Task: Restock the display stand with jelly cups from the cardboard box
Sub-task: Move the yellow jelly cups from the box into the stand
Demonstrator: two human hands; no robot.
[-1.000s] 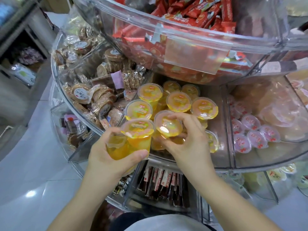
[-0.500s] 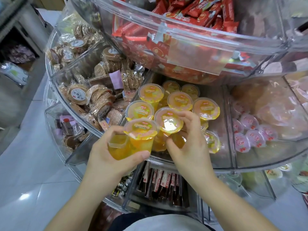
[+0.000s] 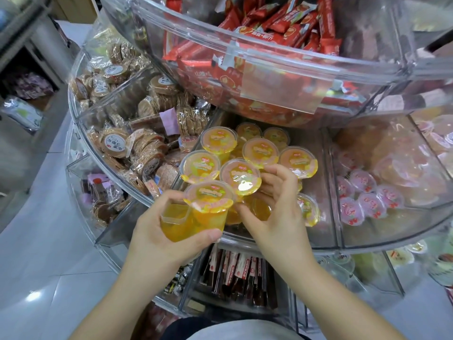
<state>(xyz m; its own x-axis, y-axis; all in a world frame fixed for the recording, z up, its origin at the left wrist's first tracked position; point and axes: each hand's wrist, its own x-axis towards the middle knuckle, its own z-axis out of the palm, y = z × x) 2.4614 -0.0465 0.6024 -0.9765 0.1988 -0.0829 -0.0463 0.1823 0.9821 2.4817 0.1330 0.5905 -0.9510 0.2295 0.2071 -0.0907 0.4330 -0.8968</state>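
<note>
Head view
Left hand: the left hand [image 3: 157, 236] is curled round two orange jelly cups [image 3: 193, 212] and holds them at the front rim of the display stand [image 3: 282, 244]; the thumb lies across the front of the cups, and one cup stands lid up while the other lies tipped beside it.
Right hand: the right hand [image 3: 274, 207] reaches into the middle compartment, its fingers bent round an orange cup [image 3: 241, 176] whose foil lid faces up; the thumb points down toward the cups lying lower in the compartment.
Jelly cup compartment: a cluster of orange-lidded cups [image 3: 259, 153] stands close together in the middle compartment, lids up, touching one another; one more cup [image 3: 307, 209] lies tilted to the right of the right hand.
Right compartment: pink-lidded cups [image 3: 362, 192] sit behind a clear divider, just beside the orange ones.
Left compartment: wrapped round biscuits [image 3: 137, 148] fill it.
Upper tier: red snack bars [image 3: 282, 28] are piled in a clear tub.
Lower tier: dark stick packs [image 3: 235, 273] stand on end below the hands.
Cardboard box: cannot tell where it is.
</note>
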